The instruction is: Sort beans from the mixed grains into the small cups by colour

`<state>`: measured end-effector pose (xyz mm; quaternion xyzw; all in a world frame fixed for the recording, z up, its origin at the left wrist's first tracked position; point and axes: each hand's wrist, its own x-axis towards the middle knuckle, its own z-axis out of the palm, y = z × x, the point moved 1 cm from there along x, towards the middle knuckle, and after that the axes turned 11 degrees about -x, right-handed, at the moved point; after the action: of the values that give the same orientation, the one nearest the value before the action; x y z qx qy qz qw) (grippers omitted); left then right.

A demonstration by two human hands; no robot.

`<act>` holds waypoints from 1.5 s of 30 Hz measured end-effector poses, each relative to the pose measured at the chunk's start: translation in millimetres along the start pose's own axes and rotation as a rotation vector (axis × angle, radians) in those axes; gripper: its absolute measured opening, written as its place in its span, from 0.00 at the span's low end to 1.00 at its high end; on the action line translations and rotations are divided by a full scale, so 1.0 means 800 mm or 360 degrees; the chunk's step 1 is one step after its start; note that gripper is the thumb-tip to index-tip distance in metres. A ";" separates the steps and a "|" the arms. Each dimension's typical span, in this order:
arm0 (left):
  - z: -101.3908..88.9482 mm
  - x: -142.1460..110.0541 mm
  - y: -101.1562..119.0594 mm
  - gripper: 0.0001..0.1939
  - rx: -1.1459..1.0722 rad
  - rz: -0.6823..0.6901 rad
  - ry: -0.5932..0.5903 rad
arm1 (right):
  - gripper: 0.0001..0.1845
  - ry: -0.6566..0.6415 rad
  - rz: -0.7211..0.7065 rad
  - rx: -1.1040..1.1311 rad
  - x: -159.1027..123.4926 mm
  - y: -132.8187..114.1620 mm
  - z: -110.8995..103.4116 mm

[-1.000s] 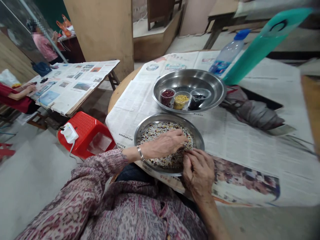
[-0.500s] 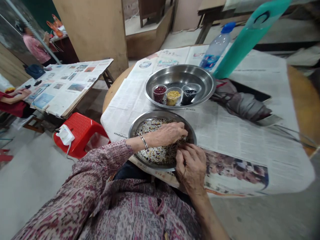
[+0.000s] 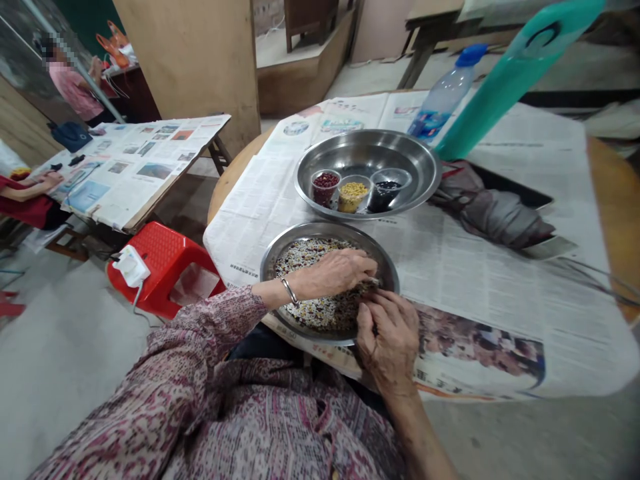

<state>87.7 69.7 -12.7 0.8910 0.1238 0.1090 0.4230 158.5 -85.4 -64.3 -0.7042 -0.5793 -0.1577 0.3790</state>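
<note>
At a newspaper-covered table (image 3: 465, 293), I work over a steel plate (image 3: 325, 230) of mixed grains (image 3: 313, 313), with a steel basin (image 3: 400, 157) just beyond it holding a red-bean cup (image 3: 325, 188), a yellow-grain cup (image 3: 353, 198) and a dark-seed cup (image 3: 383, 195). My left hand (image 3: 335, 273) curls palm-down above the grains; my right hand (image 3: 387, 337) bunches half-closed at the plate's near rim, and I cannot tell whether either grips any. Low, small pinches best keep grains on the plate.
</note>
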 end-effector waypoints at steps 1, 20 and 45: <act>-0.001 -0.005 0.000 0.08 -0.0133 -0.0053 0.0099 | 0.07 0.0003 -0.0004 0.0006 0.000 0.001 0.000; 0.023 -0.096 0.019 0.07 -0.2603 -0.0902 0.0859 | 0.07 0.0024 -0.0043 0.0041 -0.003 0.005 0.000; 0.024 -0.108 0.024 0.08 -0.2668 -0.0805 0.0716 | 0.08 -0.0019 -0.0010 0.0053 -0.003 0.005 -0.003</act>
<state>14.6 16.9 -17.2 0.1942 0.2757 0.2389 0.9106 161.8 -88.9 -66.1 -0.6969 -0.5863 -0.1450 0.3868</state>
